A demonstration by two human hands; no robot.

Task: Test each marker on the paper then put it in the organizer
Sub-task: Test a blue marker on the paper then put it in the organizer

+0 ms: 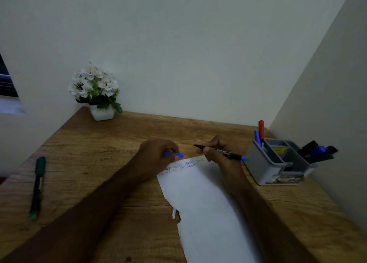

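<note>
While the marker [222, 152] lies across centre frame, tip up-left past the paper [204, 199] edge, the right hand [218, 153] grips it; the left hand [158, 153] pinches its blue cap [173, 155]. Organizer [278, 161] sits right, nearer the right hand.

Uncapped black marker [222, 152] tilted over scribbled white paper [200, 199]; grey organizer [264, 163] right.
</note>
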